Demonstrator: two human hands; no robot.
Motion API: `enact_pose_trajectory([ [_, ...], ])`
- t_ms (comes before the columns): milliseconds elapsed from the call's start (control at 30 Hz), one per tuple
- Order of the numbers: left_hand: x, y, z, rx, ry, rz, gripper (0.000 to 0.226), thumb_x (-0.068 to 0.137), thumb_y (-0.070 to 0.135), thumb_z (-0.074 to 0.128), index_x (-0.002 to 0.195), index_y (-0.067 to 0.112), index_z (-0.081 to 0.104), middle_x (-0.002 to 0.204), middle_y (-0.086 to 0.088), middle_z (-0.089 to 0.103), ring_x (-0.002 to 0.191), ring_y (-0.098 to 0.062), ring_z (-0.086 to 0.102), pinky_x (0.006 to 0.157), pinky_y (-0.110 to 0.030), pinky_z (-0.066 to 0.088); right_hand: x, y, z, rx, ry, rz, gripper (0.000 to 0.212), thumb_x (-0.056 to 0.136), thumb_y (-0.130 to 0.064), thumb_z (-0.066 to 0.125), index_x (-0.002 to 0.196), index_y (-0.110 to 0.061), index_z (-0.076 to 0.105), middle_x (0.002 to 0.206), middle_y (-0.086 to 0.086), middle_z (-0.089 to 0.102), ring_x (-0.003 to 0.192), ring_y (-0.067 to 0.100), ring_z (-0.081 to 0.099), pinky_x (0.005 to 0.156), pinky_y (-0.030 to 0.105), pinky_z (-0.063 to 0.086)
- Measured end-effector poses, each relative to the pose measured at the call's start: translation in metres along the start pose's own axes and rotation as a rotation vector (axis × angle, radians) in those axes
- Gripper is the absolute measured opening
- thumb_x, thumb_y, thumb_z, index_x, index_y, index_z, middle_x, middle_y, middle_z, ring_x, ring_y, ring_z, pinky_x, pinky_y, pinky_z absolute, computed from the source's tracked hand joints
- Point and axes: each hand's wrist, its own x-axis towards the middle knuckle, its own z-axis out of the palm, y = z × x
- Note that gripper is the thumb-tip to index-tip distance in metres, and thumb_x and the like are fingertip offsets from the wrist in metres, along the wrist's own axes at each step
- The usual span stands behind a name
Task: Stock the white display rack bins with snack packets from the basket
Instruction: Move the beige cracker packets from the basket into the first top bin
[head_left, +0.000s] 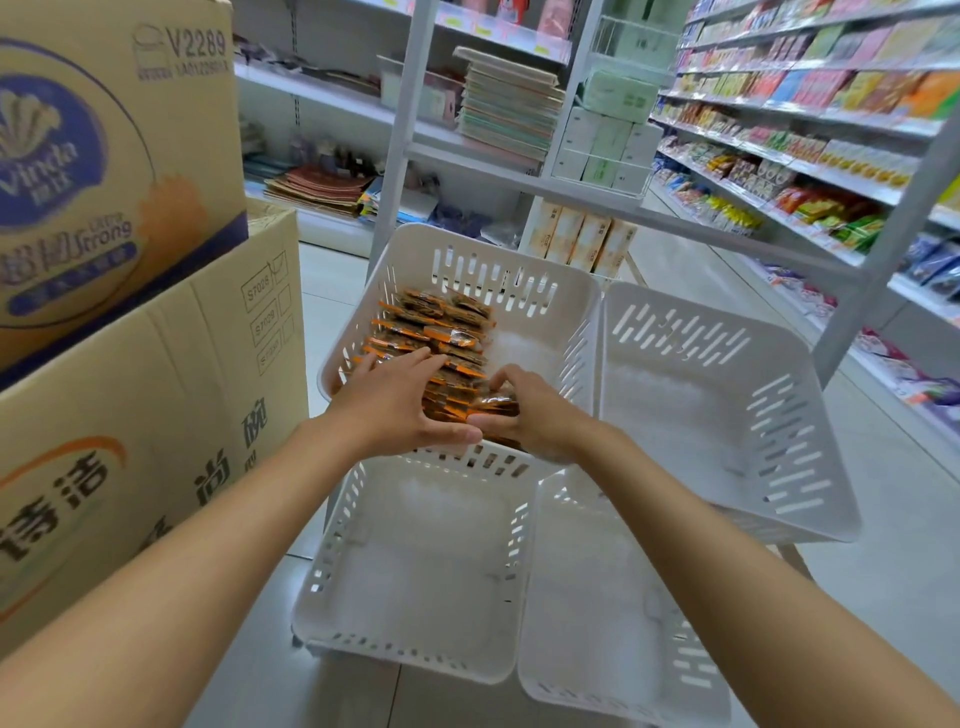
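Note:
A white display rack holds several slotted bins. The upper left bin (550, 306) contains a stack of orange and brown snack packets (441, 332) along its left side. My left hand (400, 405) lies flat on the near packets with fingers spread. Beside it, my right hand (524, 410) curls its fingers round a few packets (496, 402) at the bin's front edge. The upper right bin (779, 415) and both lower bins (415, 571) (613, 623) hold no packets. No basket is in view.
Stacked cardboard boxes (130, 338) stand close on the left. Store shelves with packaged goods (805, 156) line the right side of the aisle. More shelving with paper goods (509, 104) stands behind the rack. Grey floor tiles (883, 545) show to the right.

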Motion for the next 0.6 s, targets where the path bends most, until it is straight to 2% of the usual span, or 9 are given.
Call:
enact_pose_trajectory([
  [33, 0.0, -0.001, 0.001, 0.002, 0.002, 0.0, 0.123, 0.055, 0.093, 0.035, 0.158, 0.028, 0.016, 0.166, 0.004, 0.012, 0.152, -0.015, 0.013, 0.124, -0.046, 0.001, 0.001, 0.001, 0.002, 0.068, 0.007, 0.0, 0.063, 0.083, -0.044, 0.074, 0.131, -0.022, 0.04, 0.137, 0.004, 0.048, 0.114, 0.019, 0.054, 0.095, 0.032, 0.048],
  [100, 0.001, -0.002, 0.001, 0.005, 0.005, -0.002, 0.124, 0.054, 0.094, 0.034, 0.158, 0.028, 0.017, 0.166, 0.004, 0.013, 0.152, -0.015, 0.014, 0.124, -0.047, 0.001, 0.001, 0.0, -0.005, 0.135, -0.045, 0.038, 0.072, 0.083, -0.043, 0.074, 0.138, -0.021, 0.034, 0.134, 0.0, 0.049, 0.114, 0.018, 0.054, 0.088, 0.025, 0.048],
  [167, 0.001, -0.002, 0.001, 0.008, 0.005, -0.002, 0.124, 0.054, 0.094, 0.034, 0.158, 0.028, 0.017, 0.165, 0.004, 0.014, 0.152, -0.015, 0.014, 0.124, -0.047, 0.002, 0.004, -0.002, -0.013, 0.036, -0.121, 0.098, 0.071, 0.088, -0.046, 0.069, 0.142, -0.02, 0.031, 0.129, -0.001, 0.051, 0.11, 0.017, 0.054, 0.078, 0.023, 0.044],
  [233, 0.001, -0.001, 0.001, 0.008, 0.008, -0.002, 0.125, 0.053, 0.094, 0.034, 0.158, 0.028, 0.017, 0.165, 0.003, 0.014, 0.152, -0.016, 0.015, 0.124, -0.047, 0.003, 0.008, 0.0, -0.011, -0.027, -0.121, 0.106, 0.068, 0.087, -0.048, 0.069, 0.139, -0.021, 0.036, 0.13, 0.0, 0.053, 0.11, 0.02, 0.055, 0.084, 0.029, 0.045],
  [300, 0.0, -0.001, 0.0, 0.003, 0.009, -0.003, 0.125, 0.052, 0.094, 0.034, 0.157, 0.028, 0.018, 0.165, 0.003, 0.014, 0.152, -0.016, 0.015, 0.124, -0.047, 0.003, 0.01, 0.0, -0.005, 0.008, -0.059, 0.086, 0.07, 0.083, -0.048, 0.074, 0.137, -0.021, 0.039, 0.139, 0.004, 0.049, 0.117, 0.021, 0.053, 0.091, 0.03, 0.046],
  [433, 0.001, 0.0, 0.001, -0.006, 0.011, -0.005, 0.125, 0.052, 0.094, 0.034, 0.157, 0.028, 0.018, 0.165, 0.003, 0.015, 0.151, -0.016, 0.015, 0.124, -0.048, 0.004, 0.011, 0.0, -0.004, 0.021, -0.044, 0.102, 0.098, 0.079, -0.049, 0.077, 0.153, -0.016, 0.023, 0.154, 0.008, 0.03, 0.136, 0.026, 0.04, 0.107, 0.035, 0.039],
  [533, 0.0, 0.001, 0.001, -0.008, 0.024, -0.007, 0.124, 0.053, 0.094, 0.035, 0.157, 0.028, 0.019, 0.165, 0.004, 0.016, 0.151, -0.016, 0.016, 0.124, -0.049, 0.004, 0.009, -0.001, -0.008, 0.247, -0.057, 0.125, 0.1, 0.079, -0.038, 0.08, 0.155, -0.018, 0.019, 0.154, 0.008, 0.033, 0.133, 0.025, 0.043, 0.105, 0.033, 0.041],
  [600, -0.001, 0.001, 0.0, -0.021, 0.025, -0.007, 0.123, 0.054, 0.093, 0.037, 0.157, 0.027, 0.02, 0.165, 0.004, 0.017, 0.151, -0.016, 0.016, 0.124, -0.049, 0.004, 0.005, -0.003, -0.008, 0.202, -0.087, 0.106, 0.097, 0.081, -0.036, 0.079, 0.155, -0.018, 0.02, 0.156, 0.006, 0.031, 0.135, 0.023, 0.04, 0.104, 0.029, 0.038],
])
